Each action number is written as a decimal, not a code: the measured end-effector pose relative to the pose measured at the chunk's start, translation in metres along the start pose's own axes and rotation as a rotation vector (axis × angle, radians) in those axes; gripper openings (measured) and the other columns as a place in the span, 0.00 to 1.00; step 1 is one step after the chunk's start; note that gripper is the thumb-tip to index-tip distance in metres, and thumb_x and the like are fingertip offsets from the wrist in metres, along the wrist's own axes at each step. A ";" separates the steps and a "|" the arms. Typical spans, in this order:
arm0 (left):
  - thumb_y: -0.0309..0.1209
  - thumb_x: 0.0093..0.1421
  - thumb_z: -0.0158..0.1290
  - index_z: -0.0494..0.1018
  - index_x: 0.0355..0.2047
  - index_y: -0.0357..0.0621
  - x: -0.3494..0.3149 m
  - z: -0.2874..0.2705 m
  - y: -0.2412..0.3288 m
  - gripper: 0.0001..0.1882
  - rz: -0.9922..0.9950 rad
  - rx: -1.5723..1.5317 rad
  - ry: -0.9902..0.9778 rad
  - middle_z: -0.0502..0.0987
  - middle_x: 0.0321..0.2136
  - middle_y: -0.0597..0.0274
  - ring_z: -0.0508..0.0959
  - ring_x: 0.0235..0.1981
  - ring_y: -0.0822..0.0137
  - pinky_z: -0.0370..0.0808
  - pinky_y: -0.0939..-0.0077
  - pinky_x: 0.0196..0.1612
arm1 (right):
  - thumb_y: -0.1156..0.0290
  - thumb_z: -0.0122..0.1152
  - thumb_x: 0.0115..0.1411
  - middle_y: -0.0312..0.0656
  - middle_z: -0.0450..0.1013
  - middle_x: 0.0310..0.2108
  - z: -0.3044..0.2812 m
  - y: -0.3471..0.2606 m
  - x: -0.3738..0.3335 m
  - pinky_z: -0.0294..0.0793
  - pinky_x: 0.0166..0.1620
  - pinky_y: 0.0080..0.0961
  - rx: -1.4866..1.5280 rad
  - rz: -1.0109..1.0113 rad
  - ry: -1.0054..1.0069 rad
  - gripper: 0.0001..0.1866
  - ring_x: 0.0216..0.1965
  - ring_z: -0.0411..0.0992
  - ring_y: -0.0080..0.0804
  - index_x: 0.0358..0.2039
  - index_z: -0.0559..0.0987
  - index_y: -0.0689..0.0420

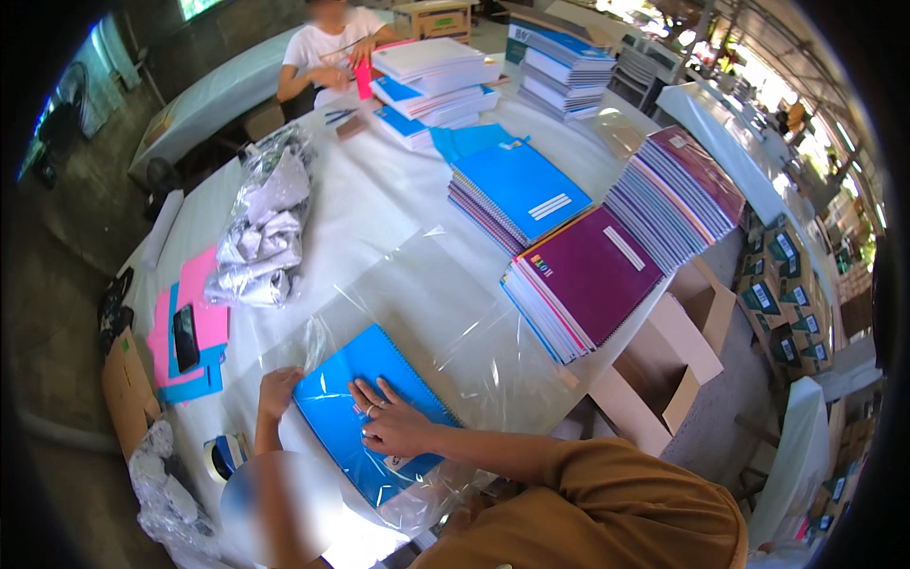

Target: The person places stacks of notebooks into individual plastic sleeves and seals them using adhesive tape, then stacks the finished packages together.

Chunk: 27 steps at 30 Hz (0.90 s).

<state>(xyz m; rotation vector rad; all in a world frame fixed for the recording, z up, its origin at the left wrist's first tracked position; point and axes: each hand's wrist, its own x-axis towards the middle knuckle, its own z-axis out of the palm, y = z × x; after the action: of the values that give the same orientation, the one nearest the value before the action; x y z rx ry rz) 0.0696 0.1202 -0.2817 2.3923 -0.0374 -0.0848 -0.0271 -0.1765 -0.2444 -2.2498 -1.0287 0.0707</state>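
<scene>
A blue spiral notebook (365, 365) lies tilted on the table close to me, with clear plastic film (493, 356) around it and spreading beyond it over the tabletop. My right hand (393, 419) rests flat on the notebook's cover, fingers spread, a ring on one finger. At the notebook's left corner, my left hand (278, 391) has its fingers closed on the edge of the plastic film. Loose film also bunches at the notebook's near edge by my body.
Notebook stacks with blue (521, 185) and purple (592, 270) covers stand right. A phone (186, 337) lies on pink and blue sheets, near a tape roll (226, 457). Beyond are a crumpled plastic bundle (265, 223) and a co-worker (332, 47). A cardboard box (654, 370) sits below the right edge.
</scene>
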 end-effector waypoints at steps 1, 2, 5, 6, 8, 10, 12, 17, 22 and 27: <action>0.44 0.55 0.53 0.76 0.35 0.38 0.019 -0.005 -0.020 0.20 0.188 0.046 -0.228 0.79 0.27 0.50 0.77 0.28 0.52 0.73 0.63 0.38 | 0.62 0.50 0.55 0.59 0.43 0.64 0.000 -0.003 0.003 0.33 0.63 0.53 0.025 -0.030 0.001 0.16 0.67 0.38 0.51 0.21 0.78 0.60; 0.44 0.55 0.53 0.76 0.35 0.38 0.033 -0.003 -0.012 0.20 0.215 0.041 -0.236 0.79 0.27 0.50 0.77 0.28 0.52 0.73 0.63 0.38 | 0.62 0.50 0.55 0.59 0.43 0.64 -0.003 -0.001 0.003 0.33 0.63 0.53 0.006 -0.014 0.015 0.16 0.67 0.38 0.51 0.21 0.78 0.60; 0.39 0.56 0.52 0.75 0.38 0.40 0.039 -0.007 0.009 0.16 -0.156 0.347 0.108 0.78 0.34 0.49 0.76 0.36 0.51 0.72 0.64 0.43 | 0.61 0.50 0.55 0.58 0.42 0.65 -0.001 -0.001 0.000 0.33 0.63 0.53 0.018 0.036 -0.069 0.16 0.67 0.37 0.49 0.21 0.78 0.59; 0.38 0.57 0.51 0.72 0.42 0.40 0.028 -0.004 0.020 0.17 -0.158 0.387 0.488 0.75 0.41 0.49 0.73 0.43 0.51 0.69 0.63 0.47 | 0.61 0.50 0.55 0.57 0.42 0.65 0.005 0.005 -0.002 0.33 0.63 0.53 -0.020 0.030 -0.038 0.16 0.67 0.37 0.48 0.21 0.78 0.58; 0.35 0.58 0.48 0.65 0.51 0.41 -0.009 0.011 0.037 0.21 -0.190 0.469 0.714 0.65 0.54 0.49 0.64 0.54 0.49 0.60 0.58 0.55 | 0.61 0.51 0.55 0.56 0.42 0.65 0.007 0.005 -0.002 0.33 0.64 0.52 -0.055 0.023 -0.002 0.15 0.67 0.38 0.48 0.20 0.78 0.57; 0.35 0.61 0.45 0.58 0.58 0.40 -0.073 0.051 0.047 0.26 -0.098 0.587 0.473 0.55 0.61 0.50 0.53 0.62 0.48 0.50 0.51 0.60 | 0.61 0.52 0.54 0.55 0.44 0.65 -0.003 0.002 -0.003 0.34 0.64 0.52 -0.018 0.062 -0.067 0.15 0.67 0.38 0.47 0.19 0.77 0.57; 0.36 0.63 0.39 0.53 0.61 0.38 -0.117 0.079 0.090 0.27 -0.061 0.552 0.319 0.49 0.64 0.50 0.45 0.65 0.49 0.40 0.47 0.63 | 0.61 0.52 0.55 0.55 0.44 0.65 0.002 0.004 -0.002 0.34 0.64 0.51 0.025 0.042 -0.011 0.15 0.67 0.39 0.46 0.19 0.77 0.57; 0.40 0.65 0.32 0.49 0.62 0.37 -0.120 0.077 0.127 0.29 -0.150 0.566 0.147 0.44 0.65 0.52 0.37 0.67 0.52 0.28 0.49 0.63 | 0.60 0.49 0.59 0.52 0.44 0.65 0.005 0.043 0.013 0.28 0.64 0.44 1.203 0.351 -0.342 0.16 0.68 0.36 0.43 0.23 0.77 0.58; 0.38 0.65 0.34 0.49 0.62 0.37 -0.120 0.082 0.115 0.28 -0.032 0.537 0.153 0.44 0.65 0.52 0.38 0.67 0.52 0.30 0.48 0.63 | 0.62 0.50 0.58 0.55 0.43 0.65 -0.009 -0.009 0.013 0.28 0.64 0.46 0.300 0.045 -0.033 0.15 0.68 0.33 0.47 0.25 0.78 0.59; 0.38 0.65 0.32 0.47 0.63 0.41 -0.118 0.080 0.117 0.28 0.003 0.609 0.086 0.41 0.66 0.53 0.37 0.67 0.53 0.30 0.44 0.62 | 0.63 0.56 0.52 0.58 0.42 0.64 0.024 0.012 0.028 0.32 0.63 0.52 -0.028 -0.078 -0.225 0.10 0.67 0.34 0.53 0.23 0.79 0.56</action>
<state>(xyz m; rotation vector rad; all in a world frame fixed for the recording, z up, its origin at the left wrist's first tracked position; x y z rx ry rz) -0.0537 -0.0137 -0.2542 3.0017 -0.0292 0.0385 -0.0071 -0.1497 -0.2643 -2.2615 -1.2408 0.2830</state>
